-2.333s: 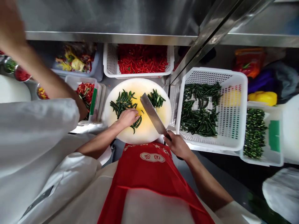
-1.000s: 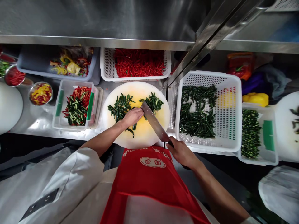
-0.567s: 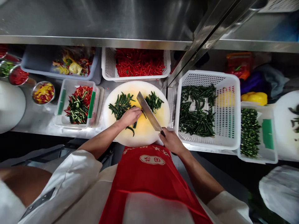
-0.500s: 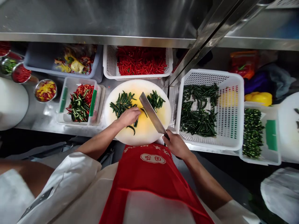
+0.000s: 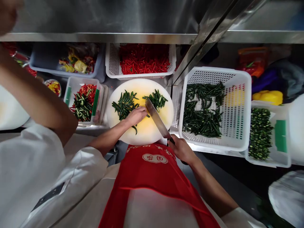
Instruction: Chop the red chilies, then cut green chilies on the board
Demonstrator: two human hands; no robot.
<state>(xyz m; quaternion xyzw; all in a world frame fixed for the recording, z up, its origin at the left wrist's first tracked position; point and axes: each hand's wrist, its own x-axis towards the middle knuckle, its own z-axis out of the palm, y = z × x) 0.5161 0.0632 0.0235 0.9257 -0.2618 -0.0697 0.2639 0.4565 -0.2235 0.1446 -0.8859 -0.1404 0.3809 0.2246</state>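
Observation:
My right hand (image 5: pixel 182 148) grips the dark handle of a cleaver (image 5: pixel 158 121), its blade slanting up and left over the round white cutting board (image 5: pixel 152 134). Close against the blade's left side, my left hand (image 5: pixel 137 116) has its fingers bunched on a green chili pepper (image 5: pixel 148 116), mostly hidden beneath them. Left of the blade lies a heap of green chili peppers (image 5: pixel 124 104). Another cluster of green chili pieces (image 5: pixel 157 99) sits behind the blade on the right. One curved chili (image 5: pixel 135 129) rests alone below my left wrist.
A co-worker's bent arm (image 5: pixel 40 95) crosses the left side. Left of the board stands a clear container (image 5: pixel 67 93) of cut peppers. A basket (image 5: pixel 111 68) of red chilies is behind; another basket (image 5: pixel 237 126) with green chilies stands right. A steel shelf edge (image 5: pixel 114 38) runs overhead.
My left hand has moved right, up to the cleaver blade. The blade tip has shifted slightly right and down. A co-worker's arm has come in at the left, covering bowls there.

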